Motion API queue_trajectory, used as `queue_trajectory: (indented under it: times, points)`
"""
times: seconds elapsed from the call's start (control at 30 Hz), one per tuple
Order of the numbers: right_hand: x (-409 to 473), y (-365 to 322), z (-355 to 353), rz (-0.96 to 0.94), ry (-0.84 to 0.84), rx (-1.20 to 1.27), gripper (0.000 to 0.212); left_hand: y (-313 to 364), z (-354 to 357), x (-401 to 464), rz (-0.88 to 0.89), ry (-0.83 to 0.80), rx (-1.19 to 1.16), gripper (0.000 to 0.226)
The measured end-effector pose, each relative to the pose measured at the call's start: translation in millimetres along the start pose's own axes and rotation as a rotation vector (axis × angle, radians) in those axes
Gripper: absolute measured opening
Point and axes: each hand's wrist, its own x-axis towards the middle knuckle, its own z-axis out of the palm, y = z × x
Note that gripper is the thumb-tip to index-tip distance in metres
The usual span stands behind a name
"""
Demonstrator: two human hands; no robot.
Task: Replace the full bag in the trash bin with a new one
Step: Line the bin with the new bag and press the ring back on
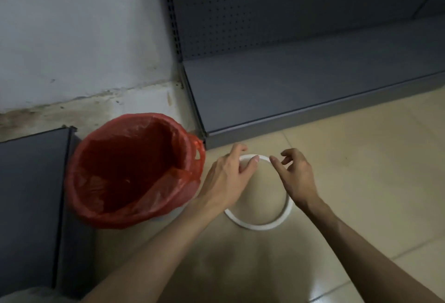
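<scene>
A trash bin point(168, 214) stands on the floor at the left, lined with a red plastic bag point(130, 167) that is folded over its rim; the bag's inside looks empty. One bag handle point(198, 153) hangs at the right side. A white plastic ring point(261, 225) lies on the tiled floor just right of the bin. My left hand point(228, 177) rests on the ring's far left arc with thumb and fingers around it. My right hand point(296, 175) hovers at the ring's far right arc, fingers curled and apart, its fingertips close to the ring.
A grey metal shelf base point(313, 90) with a pegboard back runs behind the ring. Another dark grey panel point(31, 201) lies left of the bin. A stained white wall point(72, 37) stands behind. Beige floor tiles point(373, 170) spread to the right.
</scene>
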Motion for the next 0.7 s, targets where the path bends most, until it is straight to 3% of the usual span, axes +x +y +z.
queue_trajectory:
  times: [0.2,0.3,0.53,0.7]
  points:
    - [-9.7,85.3,31.9,0.134,0.006,-0.107,0.045,-74.5,78.4,-6.0,-0.186,-0.178,0.148,0.050]
    - [-17.7,121.7,46.7,0.191,-0.014,-0.160,0.045,-107.8,98.3,-9.8,-0.284,-0.189,0.254,0.046]
    - [-29.3,164.3,64.8,0.222,-0.044,-0.186,0.034,-138.9,103.9,-6.7,-0.227,-0.149,0.474,0.043]
    - [-27.3,158.4,63.7,0.196,-0.025,-0.190,0.024,-133.0,99.0,-3.5,-0.236,-0.160,0.480,0.044]
